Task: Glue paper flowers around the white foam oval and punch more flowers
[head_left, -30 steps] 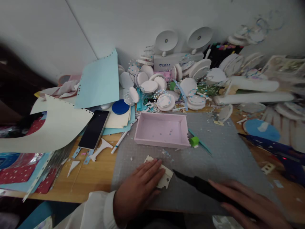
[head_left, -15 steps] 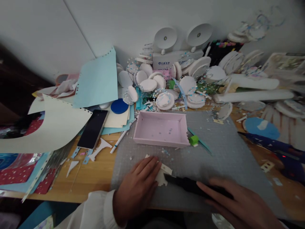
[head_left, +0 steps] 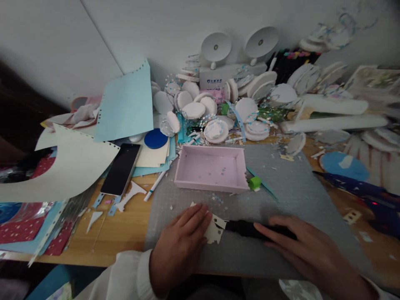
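My left hand [head_left: 185, 241] lies flat with its fingers stretched out, pressing a small cream piece of paper [head_left: 214, 236] onto the grey cutting mat [head_left: 250, 262]. Tiny punched shapes show in the paper, and its left part is hidden under the fingers. A black utility knife [head_left: 242, 228] is gripped in my right hand [head_left: 300, 246], with its tip over the paper's right edge. Just behind the hands stands a shallow pink box [head_left: 211, 187], with small dots on its floor.
A green lump [head_left: 254, 182] and teal tweezers-like stick [head_left: 265, 187] lie beside the box. At left are a phone [head_left: 120, 168], a white marker [head_left: 155, 186] and paper sheets [head_left: 125, 104]. White foam discs [head_left: 193, 110] pile up behind. A blue glue gun [head_left: 359, 191] rests at right.
My right hand has brought the knife leftward, so its tip now reaches the paper. My left hand stays on the paper, having shifted very slightly left.
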`<state>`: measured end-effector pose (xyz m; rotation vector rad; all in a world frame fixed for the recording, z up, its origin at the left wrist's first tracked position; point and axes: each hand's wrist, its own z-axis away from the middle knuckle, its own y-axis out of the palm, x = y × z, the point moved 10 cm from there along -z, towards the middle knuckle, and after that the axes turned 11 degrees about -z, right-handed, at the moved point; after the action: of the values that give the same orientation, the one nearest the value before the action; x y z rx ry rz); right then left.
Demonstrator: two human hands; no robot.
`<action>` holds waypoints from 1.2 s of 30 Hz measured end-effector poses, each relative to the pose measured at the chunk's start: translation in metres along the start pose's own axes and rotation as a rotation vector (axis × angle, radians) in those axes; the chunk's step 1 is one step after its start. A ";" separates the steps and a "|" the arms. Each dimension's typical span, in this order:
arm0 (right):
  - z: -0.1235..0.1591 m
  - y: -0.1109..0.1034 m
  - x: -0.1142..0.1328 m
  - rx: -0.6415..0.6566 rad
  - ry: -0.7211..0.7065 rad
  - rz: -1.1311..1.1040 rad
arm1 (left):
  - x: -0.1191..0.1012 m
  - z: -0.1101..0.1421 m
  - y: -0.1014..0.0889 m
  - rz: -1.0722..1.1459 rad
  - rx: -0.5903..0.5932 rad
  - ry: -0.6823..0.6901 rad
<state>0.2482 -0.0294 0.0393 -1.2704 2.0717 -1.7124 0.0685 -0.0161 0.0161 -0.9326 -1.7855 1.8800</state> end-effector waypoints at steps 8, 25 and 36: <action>-0.013 0.011 -0.008 0.019 -0.002 -0.047 | 0.001 0.000 0.004 -0.004 0.022 -0.006; -0.029 0.016 0.000 0.037 -0.018 -0.059 | 0.018 -0.007 -0.003 0.084 0.080 0.266; -0.043 0.032 0.007 -0.026 -0.018 -0.027 | 0.015 -0.005 -0.011 0.019 0.003 0.280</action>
<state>0.2024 -0.0037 0.0284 -1.3229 2.0825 -1.6837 0.0599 -0.0009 0.0245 -1.1523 -1.6114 1.6668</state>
